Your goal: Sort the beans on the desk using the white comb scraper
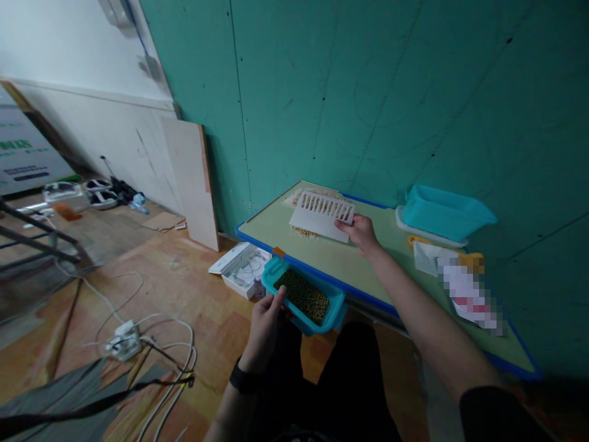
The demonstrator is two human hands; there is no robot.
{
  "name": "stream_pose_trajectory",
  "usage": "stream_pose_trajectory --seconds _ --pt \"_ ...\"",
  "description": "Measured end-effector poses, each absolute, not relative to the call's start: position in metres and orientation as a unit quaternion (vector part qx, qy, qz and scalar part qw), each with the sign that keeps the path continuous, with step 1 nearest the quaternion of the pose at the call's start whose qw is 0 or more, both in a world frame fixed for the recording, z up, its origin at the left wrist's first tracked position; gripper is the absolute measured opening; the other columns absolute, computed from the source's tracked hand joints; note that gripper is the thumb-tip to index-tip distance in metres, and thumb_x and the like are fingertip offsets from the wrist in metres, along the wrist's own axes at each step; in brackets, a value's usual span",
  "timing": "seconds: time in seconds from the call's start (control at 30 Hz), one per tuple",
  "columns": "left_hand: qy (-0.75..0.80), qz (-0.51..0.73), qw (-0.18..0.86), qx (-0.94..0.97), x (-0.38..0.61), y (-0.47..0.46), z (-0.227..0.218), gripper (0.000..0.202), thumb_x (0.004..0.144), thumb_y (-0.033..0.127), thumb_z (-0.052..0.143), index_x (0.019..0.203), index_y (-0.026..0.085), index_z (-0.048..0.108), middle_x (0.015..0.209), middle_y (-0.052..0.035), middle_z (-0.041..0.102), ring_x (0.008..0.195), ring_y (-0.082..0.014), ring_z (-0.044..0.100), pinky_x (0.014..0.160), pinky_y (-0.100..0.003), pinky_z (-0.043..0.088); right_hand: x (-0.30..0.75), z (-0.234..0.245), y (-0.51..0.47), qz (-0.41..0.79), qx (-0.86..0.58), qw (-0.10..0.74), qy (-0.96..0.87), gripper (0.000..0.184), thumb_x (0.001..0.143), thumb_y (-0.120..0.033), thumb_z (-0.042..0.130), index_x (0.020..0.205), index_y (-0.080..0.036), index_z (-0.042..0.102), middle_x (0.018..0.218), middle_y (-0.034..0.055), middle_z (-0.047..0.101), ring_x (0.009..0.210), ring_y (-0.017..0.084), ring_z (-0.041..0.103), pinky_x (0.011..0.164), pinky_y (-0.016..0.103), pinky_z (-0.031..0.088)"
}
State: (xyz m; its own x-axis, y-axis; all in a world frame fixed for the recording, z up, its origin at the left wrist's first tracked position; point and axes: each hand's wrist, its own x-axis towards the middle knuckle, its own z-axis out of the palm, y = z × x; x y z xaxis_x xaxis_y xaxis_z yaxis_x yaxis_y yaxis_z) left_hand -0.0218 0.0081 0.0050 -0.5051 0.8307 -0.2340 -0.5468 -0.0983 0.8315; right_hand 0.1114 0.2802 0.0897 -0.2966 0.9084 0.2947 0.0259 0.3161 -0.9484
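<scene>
My left hand (268,319) grips the near left rim of a turquoise plastic tub (337,312), thumb over the edge. Inside lie green beans (297,288) and, toward the right end, yellowish ones (319,305). The tub is held just off the table's front edge, above my knees. My right hand (361,233) pinches the right end of a white slotted plastic board (317,222) over the table. Pale grains (294,196) are spread behind the board, and a small heap of yellow beans (304,232) shows at its near edge.
On the table (391,245), a second turquoise tub (446,212) stands on a white lid at the back right. A white packet (430,256) and a blurred packet (469,294) lie nearer. An opened white box (243,270), cables and a power strip (124,341) are on the floor.
</scene>
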Motion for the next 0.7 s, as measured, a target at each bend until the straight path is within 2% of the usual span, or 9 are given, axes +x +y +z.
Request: stream_pose_trajectory --seconds 0.37,0.7 --pt "0.493 0.715 0.471 0.153 -0.0217 0.0071 0.0012 0.051 0.065 0.059 0.084 0.057 0.016 0.058 0.05 0.0028 0.055 0.046 -0.0087 0.05 0.047 -0.019 0.039 0.1123 0.0887 0.2805 0.456 -0.366 0.466 -0.664 0.048 0.051 -0.048 0.089 0.082 -0.015 0.076 0.091 0.0102 0.079 0.086 0.027 0.072 0.081 0.039 0.055" --pt "0.476 0.723 0.477 0.153 -0.022 0.0067 -0.0004 0.049 0.067 0.057 0.084 0.058 0.016 0.058 0.052 0.0027 0.056 0.049 -0.0095 0.052 0.05 -0.02 0.042 0.1103 0.0885 0.2783 0.462 -0.351 0.463 -0.67 0.046 0.051 -0.049 0.089 0.081 -0.016 0.077 0.091 0.0096 0.079 0.087 0.027 0.073 0.084 0.042 0.056"
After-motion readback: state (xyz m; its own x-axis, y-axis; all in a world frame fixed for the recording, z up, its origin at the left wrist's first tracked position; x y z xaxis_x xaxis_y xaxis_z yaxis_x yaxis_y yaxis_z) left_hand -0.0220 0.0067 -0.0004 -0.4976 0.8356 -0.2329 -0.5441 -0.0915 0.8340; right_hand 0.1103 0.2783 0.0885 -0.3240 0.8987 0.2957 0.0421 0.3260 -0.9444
